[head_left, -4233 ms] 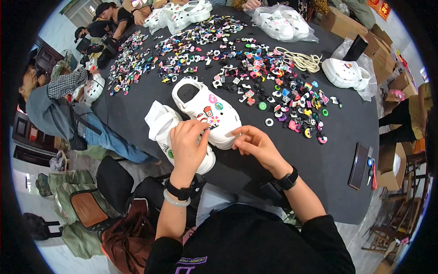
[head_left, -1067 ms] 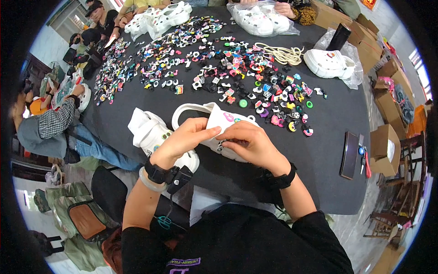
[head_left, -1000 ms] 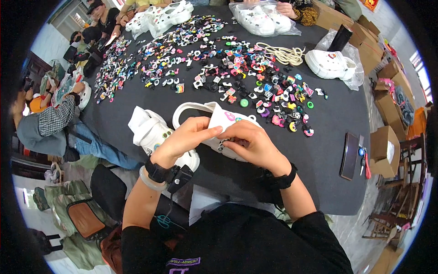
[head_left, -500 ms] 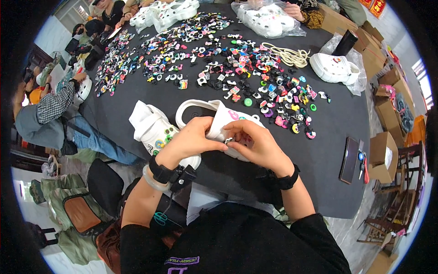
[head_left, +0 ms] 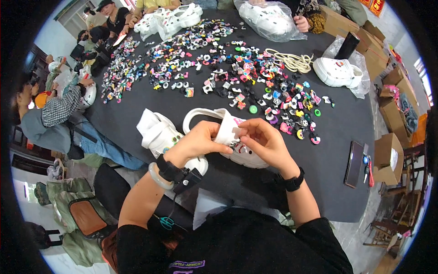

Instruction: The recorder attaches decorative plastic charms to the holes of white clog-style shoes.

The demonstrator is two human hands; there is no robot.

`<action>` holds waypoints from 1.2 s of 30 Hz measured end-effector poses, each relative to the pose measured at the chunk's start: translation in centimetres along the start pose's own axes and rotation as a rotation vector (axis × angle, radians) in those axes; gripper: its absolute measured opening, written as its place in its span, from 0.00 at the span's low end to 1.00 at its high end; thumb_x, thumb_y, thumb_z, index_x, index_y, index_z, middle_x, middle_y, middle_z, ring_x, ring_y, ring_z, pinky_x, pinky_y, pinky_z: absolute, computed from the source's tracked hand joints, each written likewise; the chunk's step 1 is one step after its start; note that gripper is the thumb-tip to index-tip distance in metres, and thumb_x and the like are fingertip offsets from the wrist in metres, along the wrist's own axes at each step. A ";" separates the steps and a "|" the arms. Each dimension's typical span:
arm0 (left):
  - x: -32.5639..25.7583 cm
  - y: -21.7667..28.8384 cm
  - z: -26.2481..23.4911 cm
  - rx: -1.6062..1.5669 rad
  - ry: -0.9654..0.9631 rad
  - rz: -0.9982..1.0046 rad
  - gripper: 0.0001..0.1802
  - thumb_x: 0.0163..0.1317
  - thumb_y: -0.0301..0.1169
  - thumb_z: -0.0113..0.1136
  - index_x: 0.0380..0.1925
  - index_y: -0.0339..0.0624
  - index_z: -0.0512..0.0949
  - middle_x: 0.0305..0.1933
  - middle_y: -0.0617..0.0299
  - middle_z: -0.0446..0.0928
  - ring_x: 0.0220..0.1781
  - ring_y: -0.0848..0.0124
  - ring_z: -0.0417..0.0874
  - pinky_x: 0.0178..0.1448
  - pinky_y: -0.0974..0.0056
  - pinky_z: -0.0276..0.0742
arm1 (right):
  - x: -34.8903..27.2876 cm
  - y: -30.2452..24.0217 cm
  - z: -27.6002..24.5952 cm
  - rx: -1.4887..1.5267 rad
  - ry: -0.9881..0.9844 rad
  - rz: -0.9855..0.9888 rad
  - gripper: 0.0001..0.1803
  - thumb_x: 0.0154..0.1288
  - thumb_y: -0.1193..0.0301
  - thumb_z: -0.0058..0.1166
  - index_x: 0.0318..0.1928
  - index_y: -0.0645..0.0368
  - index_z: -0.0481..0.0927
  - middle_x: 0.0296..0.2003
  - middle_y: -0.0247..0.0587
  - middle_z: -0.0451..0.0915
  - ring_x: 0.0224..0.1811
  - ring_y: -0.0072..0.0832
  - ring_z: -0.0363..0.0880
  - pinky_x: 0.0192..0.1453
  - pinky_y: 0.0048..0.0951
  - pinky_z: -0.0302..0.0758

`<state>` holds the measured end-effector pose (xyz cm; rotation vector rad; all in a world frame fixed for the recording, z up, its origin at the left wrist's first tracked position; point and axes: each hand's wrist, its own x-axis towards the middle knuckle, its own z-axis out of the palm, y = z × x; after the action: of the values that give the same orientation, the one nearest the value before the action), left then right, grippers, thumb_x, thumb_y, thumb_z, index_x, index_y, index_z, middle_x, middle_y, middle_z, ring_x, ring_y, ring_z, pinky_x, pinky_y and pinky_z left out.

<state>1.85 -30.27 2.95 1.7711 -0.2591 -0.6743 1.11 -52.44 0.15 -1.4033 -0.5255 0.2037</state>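
My left hand grips a white clog, thumb on the outside and fingers reaching in at its opening. Coloured charms, one of them pink, show on the clog's upper. Close over this upper is my right hand, thumb and fingers curled together; whatever they pinch is too small to make out. A second white clog with several charms stands to the left, partly behind my left hand and wrist.
Many small coloured charms cover the dark table. Beyond them lie bagged white clogs, a cream cord and another clog. A phone rests at the right edge. Other people sit at left and far side.
My right hand has lifted slightly off the clog's front, uncovering more of its toe and charms. The whole view has shifted a little; my left hand keeps its hold.
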 end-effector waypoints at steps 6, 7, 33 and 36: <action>0.4 -0.6 0.3 0.069 0.052 0.041 0.18 0.44 0.29 0.74 0.35 0.34 0.80 0.33 0.64 0.81 0.35 0.79 0.78 0.41 0.70 0.73 | -0.1 -0.4 0.4 -0.103 0.057 0.026 0.13 0.61 0.76 0.58 0.46 0.62 0.76 0.34 0.31 0.79 0.33 0.12 0.75 0.34 0.17 0.72; 0.4 -0.6 0.5 0.054 0.051 0.042 0.17 0.45 0.29 0.74 0.35 0.34 0.80 0.33 0.63 0.81 0.35 0.79 0.78 0.41 0.70 0.73 | -0.2 -0.5 0.5 -0.106 0.064 0.022 0.12 0.61 0.76 0.58 0.45 0.62 0.77 0.33 0.30 0.80 0.31 0.12 0.75 0.33 0.17 0.71; -1.1 -0.8 0.6 0.084 -0.015 0.064 0.17 0.54 0.31 0.67 0.43 0.35 0.79 0.39 0.64 0.81 0.41 0.79 0.78 0.48 0.69 0.74 | -0.1 -2.6 1.4 -0.699 -0.022 -0.340 0.15 0.42 0.73 0.64 0.34 0.57 0.77 0.37 0.42 0.72 0.40 0.39 0.72 0.43 0.35 0.71; -0.8 -0.3 1.2 0.052 -0.018 0.067 0.18 0.54 0.32 0.67 0.44 0.35 0.79 0.39 0.64 0.81 0.41 0.78 0.78 0.48 0.68 0.74 | -0.6 -2.7 1.1 -0.759 -0.017 -0.333 0.15 0.43 0.71 0.65 0.35 0.57 0.78 0.37 0.42 0.72 0.40 0.38 0.72 0.44 0.35 0.71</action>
<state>0.44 -30.77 2.74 1.7984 -0.3497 -0.6410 -0.33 -52.20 2.69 -2.0121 -0.8955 -0.2873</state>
